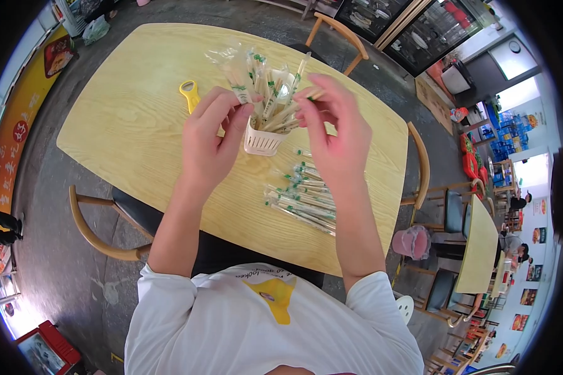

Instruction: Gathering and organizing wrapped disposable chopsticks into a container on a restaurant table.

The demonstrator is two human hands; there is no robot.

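A white slotted plastic basket [262, 142] stands on the table, packed with upright and leaning disposable chopsticks [270, 103] in clear, green-printed wrappers. At the basket's left side, my left hand [214, 137] pinches wrapped chopsticks [238, 80] between thumb and fingers. My right hand [339, 125] is at its right rim, the fingers closed around the end of a wrapped pair of chopsticks [318, 95]; part of that pair is hidden by the hand. Beneath my right forearm lies a loose pile of wrapped chopsticks [300, 199], all pointing roughly the same way.
A yellow tool with a looped end [189, 95] rests on the pale wooden table [131, 94], left of the basket. Wooden chairs [100, 244] stand around the table. A pink bin [411, 242] is on the floor to the right, near another table [478, 250].
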